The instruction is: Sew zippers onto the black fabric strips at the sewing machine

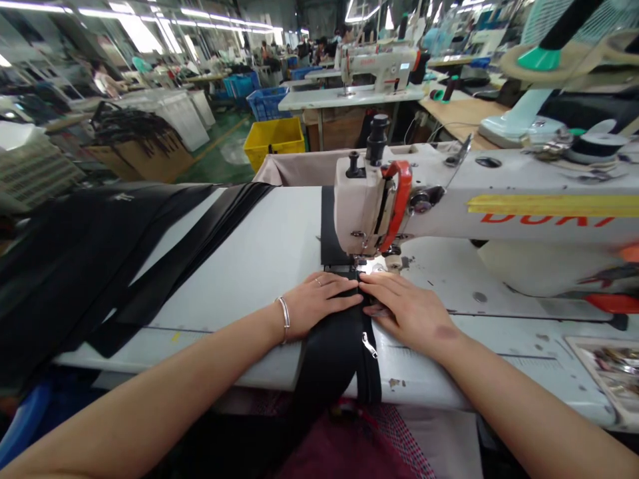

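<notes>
A long black fabric strip (329, 342) runs from my lap up over the table's front edge to the foot of a white sewing machine (424, 193). Along its right side lies a black zipper (370, 372) with a silver zipper pull (369, 345). My left hand (319, 303), wearing a ring and bracelet, rests flat on the strip with fingers stretched out just before the presser foot (359, 261). Over the zipper's right edge lies my right hand (404, 307), fingers extended toward the left fingertips, its thumb partly hidden beneath. The needle tip is too small to make out.
Black fabric pieces (100, 246) and a stack of black strips (200, 256) cover the table's left side. A tray of small metal parts (616, 369) sits at the right. Beyond the table stand a yellow crate (274, 140) and another sewing machine (382, 70).
</notes>
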A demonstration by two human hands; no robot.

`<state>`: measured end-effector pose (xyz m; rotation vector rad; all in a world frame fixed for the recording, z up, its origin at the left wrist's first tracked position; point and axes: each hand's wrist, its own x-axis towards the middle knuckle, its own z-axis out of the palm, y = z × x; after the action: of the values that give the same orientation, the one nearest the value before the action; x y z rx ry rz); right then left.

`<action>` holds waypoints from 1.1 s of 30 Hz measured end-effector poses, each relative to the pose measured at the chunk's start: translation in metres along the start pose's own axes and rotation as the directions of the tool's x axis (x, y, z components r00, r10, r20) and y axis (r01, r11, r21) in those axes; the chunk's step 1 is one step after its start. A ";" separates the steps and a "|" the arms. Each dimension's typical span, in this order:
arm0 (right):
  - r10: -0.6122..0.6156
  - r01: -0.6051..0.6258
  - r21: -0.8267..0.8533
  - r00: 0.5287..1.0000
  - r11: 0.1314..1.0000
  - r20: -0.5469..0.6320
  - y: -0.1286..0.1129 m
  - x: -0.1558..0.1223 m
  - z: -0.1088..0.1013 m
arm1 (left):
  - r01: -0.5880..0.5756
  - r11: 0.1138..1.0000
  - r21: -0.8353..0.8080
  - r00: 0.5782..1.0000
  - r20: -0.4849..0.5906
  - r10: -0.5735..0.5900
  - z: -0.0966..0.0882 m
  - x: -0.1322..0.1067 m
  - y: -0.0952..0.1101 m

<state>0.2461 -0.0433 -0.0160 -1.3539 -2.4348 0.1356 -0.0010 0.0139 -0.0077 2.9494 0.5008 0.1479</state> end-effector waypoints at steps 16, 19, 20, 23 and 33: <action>0.007 -0.007 -0.012 1.000 1.000 0.022 0.000 0.001 0.000 | 0.015 0.998 -0.069 1.000 -0.016 -0.016 0.005 -0.002 -0.005; 0.023 -0.023 -0.021 1.000 1.000 0.011 0.001 0.002 0.000 | 0.019 0.997 -0.079 1.000 -0.022 -0.020 0.006 0.000 -0.007; 0.028 -0.028 -0.025 1.000 0.999 0.011 0.001 0.003 0.001 | 0.018 0.997 -0.078 1.000 -0.024 -0.020 0.006 0.001 -0.008; 0.030 -0.029 -0.035 0.999 0.999 0.014 0.002 0.004 0.001 | 0.016 0.998 -0.062 1.000 -0.018 -0.017 0.007 0.004 -0.010; 0.046 -0.045 -0.072 0.999 0.996 0.020 0.001 0.007 0.001 | 0.013 1.000 -0.028 0.999 -0.032 -0.014 0.009 0.005 -0.015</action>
<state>0.2435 -0.0369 -0.0152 -1.4460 -2.4488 0.0754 0.0002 0.0285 -0.0191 2.9205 0.5182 0.2001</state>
